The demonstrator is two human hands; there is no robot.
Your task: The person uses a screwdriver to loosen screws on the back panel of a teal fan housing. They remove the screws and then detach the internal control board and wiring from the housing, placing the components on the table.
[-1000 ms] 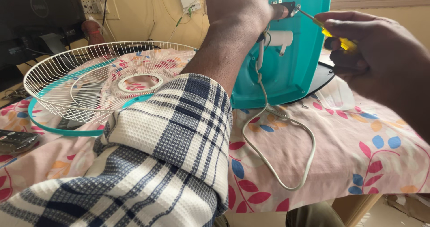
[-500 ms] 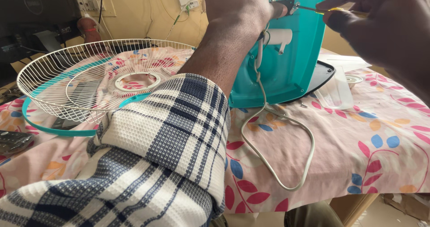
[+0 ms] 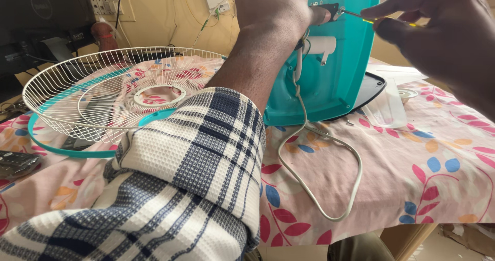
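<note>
Your left hand (image 3: pixel 273 6) is closing around the top of the teal fan body (image 3: pixel 335 65), fingers clamped on it to steady it upright on the table. Your right hand (image 3: pixel 438 29) is pinching the yellow-handled screwdriver (image 3: pixel 361 17), its thin shaft reaching toward a small dark fitting (image 3: pixel 330 9) just beside your left thumb. The two hands are working close together but are not touching.

That closeness is where I judge the risk is lying: if the tip is slipping off the fitting, it is heading straight for your left thumb. The fan body is standing on its dark base (image 3: pixel 374 88) near the table's far edge, so a hard sideways push with the driver could be tipping it, especially if your left grip is loosening.

The grey power cord (image 3: pixel 319 153) is hanging from the body and looping over the floral tablecloth (image 3: pixel 423 158) toward the near edge; your checked sleeve (image 3: pixel 196 168) is lying just beside it and could be snagging it. The white wire fan guard (image 3: pixel 113 93), sitting on its teal ring, is resting well apart to the left.
</note>
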